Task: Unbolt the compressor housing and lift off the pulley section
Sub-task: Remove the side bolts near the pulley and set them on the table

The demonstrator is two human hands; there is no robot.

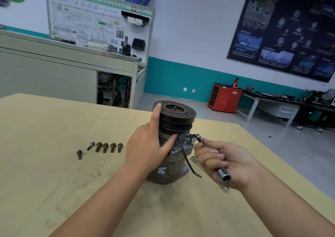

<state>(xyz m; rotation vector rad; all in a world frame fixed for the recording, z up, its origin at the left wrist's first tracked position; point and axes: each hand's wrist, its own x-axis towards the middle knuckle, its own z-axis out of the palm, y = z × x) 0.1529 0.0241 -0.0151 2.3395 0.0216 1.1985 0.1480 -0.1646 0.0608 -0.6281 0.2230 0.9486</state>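
Looks like an auto training workshop tbh: wiring-diagram trainer board (pixel 87 23) at 11 o'clock, dark car-tech poster (pixel 282 30) at 2, red cabinet (pixel 224 97) and cluttered metal bench (pixel 266 96) at 3, plus a compressor (pixel 176 122) on the scuffed worktable (pixel 54 164) at 6.

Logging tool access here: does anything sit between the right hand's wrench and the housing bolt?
Nothing visible. The wrench tip in the right hand reaches the bolt on the compressor; the black wire hangs beside it, not across.
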